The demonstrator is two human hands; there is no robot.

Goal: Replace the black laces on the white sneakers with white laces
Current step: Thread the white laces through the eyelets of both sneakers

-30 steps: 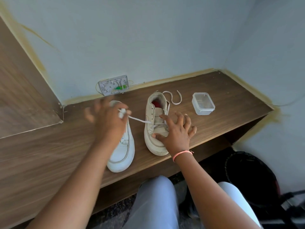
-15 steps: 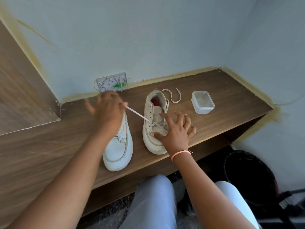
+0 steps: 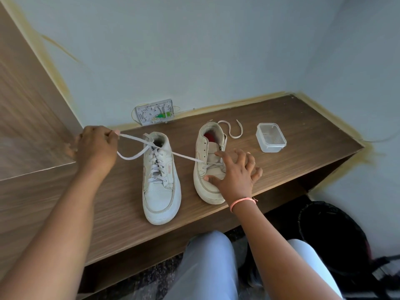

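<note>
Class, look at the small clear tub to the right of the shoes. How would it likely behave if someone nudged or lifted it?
The tub is thin clear plastic and looks empty, so it is probably very light. It sits flat and low on the shelf, so a nudge would likely slide it rather than tip it. Its thin walls may flex if squeezed.

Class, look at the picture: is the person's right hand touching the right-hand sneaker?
Touching. The head view shows the right hand spread over the right-hand sneaker, thumb pressed on its toe and forefinger on the tongue, no gap between them.
</note>
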